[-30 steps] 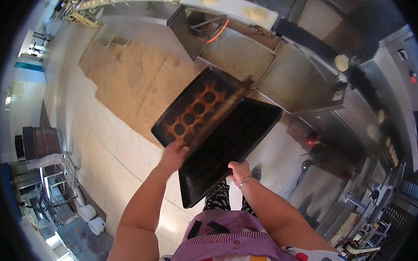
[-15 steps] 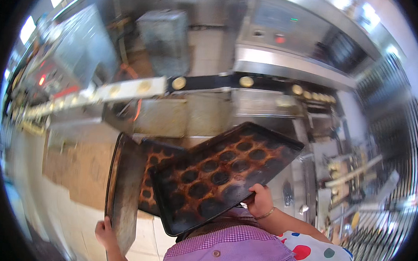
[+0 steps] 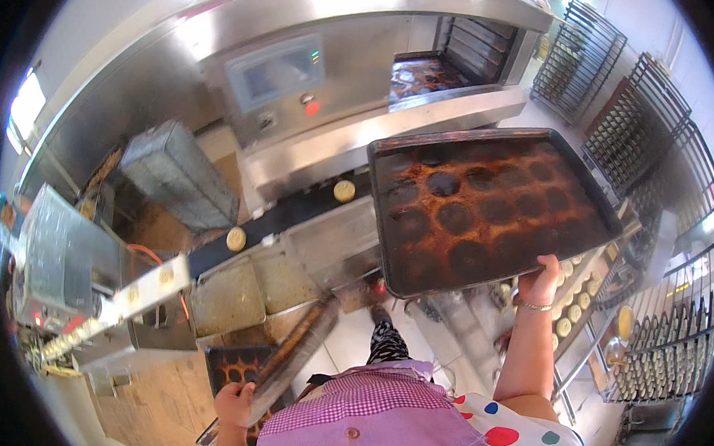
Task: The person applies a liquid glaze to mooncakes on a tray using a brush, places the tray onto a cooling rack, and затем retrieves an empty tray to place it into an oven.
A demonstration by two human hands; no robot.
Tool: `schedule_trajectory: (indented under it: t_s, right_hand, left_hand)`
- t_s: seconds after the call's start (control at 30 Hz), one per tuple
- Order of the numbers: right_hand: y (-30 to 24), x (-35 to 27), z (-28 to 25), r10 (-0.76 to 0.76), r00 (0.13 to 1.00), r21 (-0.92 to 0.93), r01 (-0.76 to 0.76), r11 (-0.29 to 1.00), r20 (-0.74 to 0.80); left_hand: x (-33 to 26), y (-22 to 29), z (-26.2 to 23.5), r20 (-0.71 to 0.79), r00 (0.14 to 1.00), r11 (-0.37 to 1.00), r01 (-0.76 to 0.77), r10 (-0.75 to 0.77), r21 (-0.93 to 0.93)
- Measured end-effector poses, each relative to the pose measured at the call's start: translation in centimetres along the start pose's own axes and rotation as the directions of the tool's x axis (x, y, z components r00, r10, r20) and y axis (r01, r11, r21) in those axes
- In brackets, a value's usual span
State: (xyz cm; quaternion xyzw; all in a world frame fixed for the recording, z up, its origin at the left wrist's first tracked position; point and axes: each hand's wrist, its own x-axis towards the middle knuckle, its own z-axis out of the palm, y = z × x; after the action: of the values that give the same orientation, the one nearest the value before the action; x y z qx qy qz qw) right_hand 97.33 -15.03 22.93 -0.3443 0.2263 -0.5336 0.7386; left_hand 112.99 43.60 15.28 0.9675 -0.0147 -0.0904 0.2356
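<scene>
Left hand (image 3: 234, 403), closest to the apron: fingers curled shut on the edge of a blurred, steeply tilted rectangular metal tray (image 3: 297, 344). Right hand (image 3: 539, 280): fingers clamped on the near rim of a scorched black rectangular baking tray with round marks (image 3: 497, 211), held out to the right. Beyond, I see pale round cakes (image 3: 343, 191) on a black conveyor belt (image 3: 289, 217), then a steel machine (image 3: 348, 59).

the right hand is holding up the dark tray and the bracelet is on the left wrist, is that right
Not quite: the head view shows the bracelet on the right wrist. The right hand does hold up the dark tray.
</scene>
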Motion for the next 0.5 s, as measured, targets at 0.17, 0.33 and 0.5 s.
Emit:
schedule_trajectory:
  t_s: [0.17,0.33,0.5]
  right_hand:
    - [3.3,14.8,-0.8,0.039,0.987,0.102,-0.023,0.994,-0.158]
    - [9.0,27.6,1.5,0.061,0.986,0.119,-0.042,0.992,-0.158]
    - [15.1,39.8,0.4,0.184,0.982,0.043,-0.182,0.982,-0.049]
  left_hand:
    - [7.7,12.8,6.6,0.217,0.968,0.975,-0.160,0.125,0.154]
    - [12.5,21.7,8.8,0.357,0.918,0.946,-0.257,0.175,0.198]
    - [14.8,26.4,9.8,0.421,0.886,0.933,-0.301,0.195,0.200]
